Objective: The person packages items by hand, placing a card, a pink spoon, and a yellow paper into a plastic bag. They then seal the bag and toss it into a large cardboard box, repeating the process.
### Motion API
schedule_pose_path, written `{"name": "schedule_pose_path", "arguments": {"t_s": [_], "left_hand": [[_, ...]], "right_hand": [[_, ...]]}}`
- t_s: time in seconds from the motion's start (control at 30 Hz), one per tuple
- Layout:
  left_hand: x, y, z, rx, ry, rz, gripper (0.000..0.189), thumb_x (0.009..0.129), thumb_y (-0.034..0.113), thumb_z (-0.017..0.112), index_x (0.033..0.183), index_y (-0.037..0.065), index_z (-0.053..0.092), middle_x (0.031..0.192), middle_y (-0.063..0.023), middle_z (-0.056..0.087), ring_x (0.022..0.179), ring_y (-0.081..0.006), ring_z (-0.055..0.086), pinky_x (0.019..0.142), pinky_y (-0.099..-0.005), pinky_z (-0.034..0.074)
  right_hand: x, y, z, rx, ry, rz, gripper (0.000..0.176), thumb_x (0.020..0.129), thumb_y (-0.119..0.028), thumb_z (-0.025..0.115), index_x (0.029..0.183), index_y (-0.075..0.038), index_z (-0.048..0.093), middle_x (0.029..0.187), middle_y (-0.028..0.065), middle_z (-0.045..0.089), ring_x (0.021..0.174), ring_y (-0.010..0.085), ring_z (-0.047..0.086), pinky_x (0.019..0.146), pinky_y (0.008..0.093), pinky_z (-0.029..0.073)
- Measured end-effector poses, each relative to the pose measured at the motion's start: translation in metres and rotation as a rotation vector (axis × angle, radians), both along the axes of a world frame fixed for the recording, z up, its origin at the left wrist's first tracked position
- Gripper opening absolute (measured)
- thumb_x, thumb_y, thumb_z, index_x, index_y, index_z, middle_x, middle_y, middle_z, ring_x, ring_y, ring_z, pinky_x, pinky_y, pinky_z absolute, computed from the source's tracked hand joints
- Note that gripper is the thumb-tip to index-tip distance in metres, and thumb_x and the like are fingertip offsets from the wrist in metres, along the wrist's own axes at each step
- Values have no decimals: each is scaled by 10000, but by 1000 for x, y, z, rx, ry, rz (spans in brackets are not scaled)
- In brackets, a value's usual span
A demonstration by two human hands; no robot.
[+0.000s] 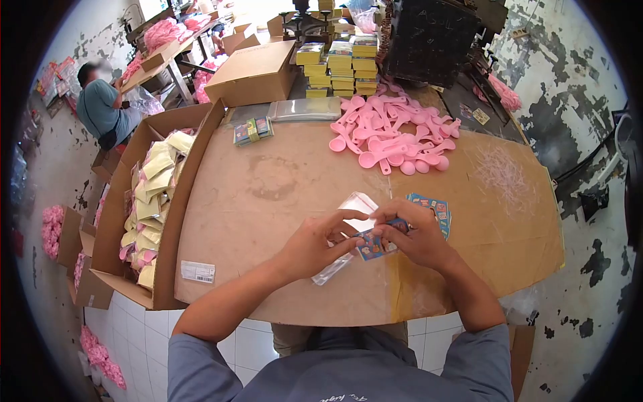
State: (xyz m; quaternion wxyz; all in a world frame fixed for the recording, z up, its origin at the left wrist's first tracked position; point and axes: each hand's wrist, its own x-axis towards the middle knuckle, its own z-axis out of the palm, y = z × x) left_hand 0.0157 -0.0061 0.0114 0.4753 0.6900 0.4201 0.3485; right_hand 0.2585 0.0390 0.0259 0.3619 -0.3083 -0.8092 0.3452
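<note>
Both my hands meet above the cardboard-covered table over a small blue printed card (377, 246). My left hand (311, 242) has its thumb and fingers curled at the card's left edge. My right hand (416, 234) pinches the card from the right side, thumb on top. Under and beside my hands lie clear plastic bags (358, 203), partly covered by my fingers. Just past my right hand is a stack of blue cards (437, 209), partly hidden by that hand.
Pink plastic scoops (395, 130) are piled at the back of the table. A banded card bundle (253, 131) and a stack of clear bags (305, 109) lie behind. At left stands a box (171, 268) of packed pouches. A person (104, 107) sits farther left.
</note>
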Motion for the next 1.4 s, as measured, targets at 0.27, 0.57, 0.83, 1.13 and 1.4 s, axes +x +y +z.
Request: {"name": "schedule_pose_path", "arguments": {"t_s": [0.27,0.57,0.83,1.13,1.4], "left_hand": [[-1,0,-1,-55,-178,109,414,1011,23,651,1395,-24,501,1093,-165,732,989,-177,742,819,-277,604],[-1,1,-8,-189,-207,14,428,1039,68,625,1441,12,491,1115,-127,744,1013,-140,722,836,-278,595],[-5,6,-6,-182,-272,94,400,1051,96,619,1419,-19,513,1050,-95,754,930,-84,701,737,-235,565],[-10,11,-4,-167,-423,148,382,1041,69,630,1394,-37,527,1029,-88,747,891,-75,701,729,-224,584],[-6,11,-11,-152,-374,143,354,1033,70,646,1358,-52,581,1053,-96,754,917,-73,700,765,-231,589]], "right_hand": [[22,8,-2,-326,75,-8,159,945,-81,755,1075,-3,710,888,13,690,768,56,620,688,243,507],[6,11,2,-113,-93,91,183,957,-127,735,1091,-5,720,961,67,694,847,133,635,748,295,518],[19,123,-23,544,-259,-371,283,966,-187,675,1192,-16,680,1077,132,673,1002,285,645,889,397,510],[29,108,15,-127,51,-155,167,1001,-130,683,1100,-2,724,968,32,678,874,116,645,775,292,527],[23,58,38,-200,242,10,141,1028,-90,643,1100,3,722,940,26,678,825,81,641,740,244,540]]}}
